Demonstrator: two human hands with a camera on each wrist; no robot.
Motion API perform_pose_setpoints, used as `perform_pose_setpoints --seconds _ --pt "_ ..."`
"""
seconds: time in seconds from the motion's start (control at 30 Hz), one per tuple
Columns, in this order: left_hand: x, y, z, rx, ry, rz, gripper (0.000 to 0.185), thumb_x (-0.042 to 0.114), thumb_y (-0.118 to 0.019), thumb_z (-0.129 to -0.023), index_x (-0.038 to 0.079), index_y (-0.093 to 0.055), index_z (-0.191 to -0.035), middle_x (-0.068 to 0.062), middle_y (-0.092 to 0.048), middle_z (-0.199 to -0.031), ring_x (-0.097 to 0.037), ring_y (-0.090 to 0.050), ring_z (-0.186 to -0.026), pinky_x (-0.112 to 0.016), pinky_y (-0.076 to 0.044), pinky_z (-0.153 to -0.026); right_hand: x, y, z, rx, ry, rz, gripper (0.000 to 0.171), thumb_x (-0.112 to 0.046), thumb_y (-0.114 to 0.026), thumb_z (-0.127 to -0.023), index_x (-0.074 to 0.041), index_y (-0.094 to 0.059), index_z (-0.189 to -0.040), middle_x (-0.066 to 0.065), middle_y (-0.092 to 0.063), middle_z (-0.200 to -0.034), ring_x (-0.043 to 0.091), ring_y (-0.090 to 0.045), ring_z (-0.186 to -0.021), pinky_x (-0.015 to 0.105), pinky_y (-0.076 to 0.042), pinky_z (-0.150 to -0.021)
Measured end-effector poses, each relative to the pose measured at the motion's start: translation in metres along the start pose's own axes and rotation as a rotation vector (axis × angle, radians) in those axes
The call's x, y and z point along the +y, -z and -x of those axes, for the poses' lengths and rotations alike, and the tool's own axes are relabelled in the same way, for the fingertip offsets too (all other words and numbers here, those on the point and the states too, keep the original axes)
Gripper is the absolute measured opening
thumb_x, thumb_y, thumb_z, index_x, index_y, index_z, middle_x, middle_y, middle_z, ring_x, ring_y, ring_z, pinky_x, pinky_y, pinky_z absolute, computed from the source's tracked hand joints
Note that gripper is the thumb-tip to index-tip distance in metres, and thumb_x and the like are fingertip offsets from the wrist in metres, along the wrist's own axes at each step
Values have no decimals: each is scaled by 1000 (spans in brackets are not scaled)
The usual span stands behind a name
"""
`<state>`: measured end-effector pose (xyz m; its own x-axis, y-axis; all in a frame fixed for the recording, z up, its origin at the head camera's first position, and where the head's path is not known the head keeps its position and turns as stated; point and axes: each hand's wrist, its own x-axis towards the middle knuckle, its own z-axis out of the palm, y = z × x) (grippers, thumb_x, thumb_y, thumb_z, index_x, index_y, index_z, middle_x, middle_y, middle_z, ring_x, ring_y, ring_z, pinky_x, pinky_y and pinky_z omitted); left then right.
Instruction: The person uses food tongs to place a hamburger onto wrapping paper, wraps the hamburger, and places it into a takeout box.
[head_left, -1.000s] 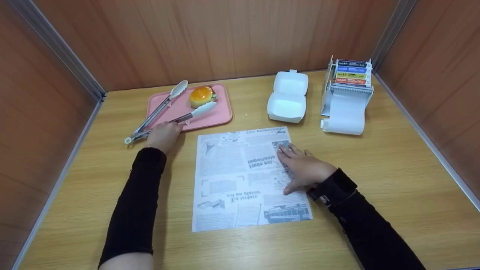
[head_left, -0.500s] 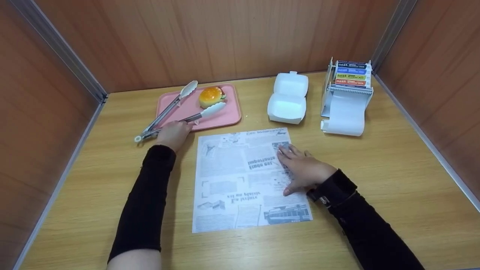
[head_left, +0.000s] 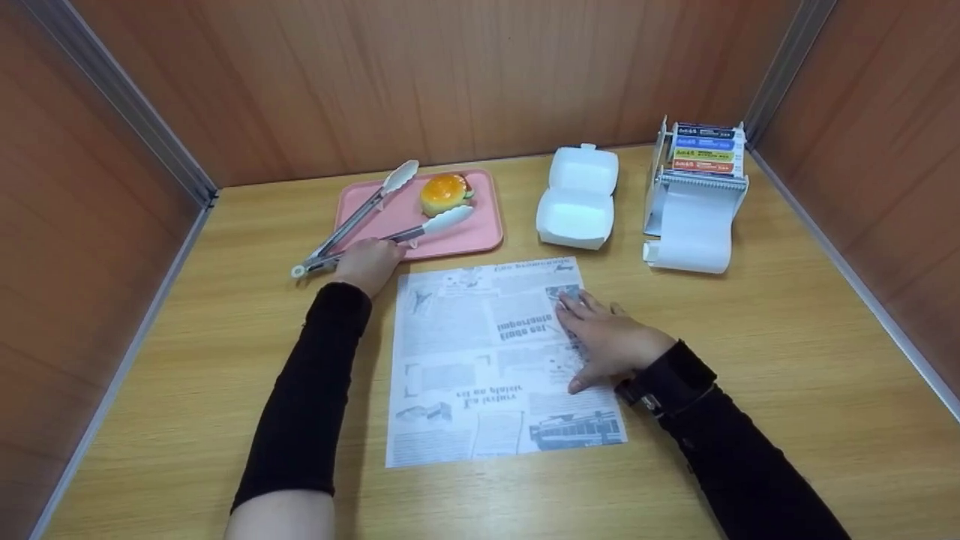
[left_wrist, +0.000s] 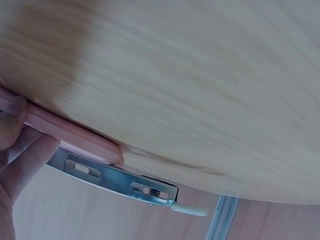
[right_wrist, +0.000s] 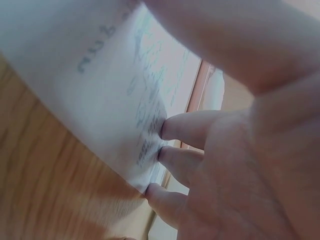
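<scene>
My left hand grips the front left edge of a pink tray; in the left wrist view its fingers curl at the tray's rim. Metal tongs with white tips lie across the tray, and their handle sticks out past the hand. A toy burger sits on the tray between the tong tips. My right hand lies flat on the right side of a newspaper-print sheet. Its straight fingers press the sheet down.
An open white clamshell box stands behind the sheet. A paper roll dispenser with coloured labels is at the back right. Wooden walls close the table in on three sides.
The pink tray, with the tongs and burger on it, has slid to the right together with my left hand. The right hand and the sheet have stayed put.
</scene>
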<state>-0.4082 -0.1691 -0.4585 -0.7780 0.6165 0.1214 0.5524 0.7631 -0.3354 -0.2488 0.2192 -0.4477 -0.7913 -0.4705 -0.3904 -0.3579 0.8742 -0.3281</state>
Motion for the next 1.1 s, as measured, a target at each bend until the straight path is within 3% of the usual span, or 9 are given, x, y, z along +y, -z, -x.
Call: perform_pose_setpoints --seconds 0.33,0.9,1.1 --pt "17 8 -17 -42 -5 -8 18 -2 -61 -104 1 -78 -109 -17 -76 -90 -35 -75 -80 -46 -65 -74 1 -1 1 12 4 -13 131 -56 -91 -78 -3 -14 -170 18 0 -178 44 7 -163 74 -4 -125" --pt "37 13 -30 -90 -6 -42 23 -6 -59 -105 2 -77 -115 -16 -77 -96 -32 -76 -84 -43 -65 -78 -1 0 2 10 8 -16 131 -57 -91 -77 -3 -15 -170 18 -2 -178 45 5 -163 76 -5 -124" --pt "39 12 -30 -48 3 -66 22 -5 -58 -105 1 -76 -114 -17 -76 -93 -32 -76 -81 -43 -66 -74 0 0 1 10 4 -15 132 -58 -90 -77 -3 -14 -170 18 -1 -178 44 6 -163 75 -4 -125"
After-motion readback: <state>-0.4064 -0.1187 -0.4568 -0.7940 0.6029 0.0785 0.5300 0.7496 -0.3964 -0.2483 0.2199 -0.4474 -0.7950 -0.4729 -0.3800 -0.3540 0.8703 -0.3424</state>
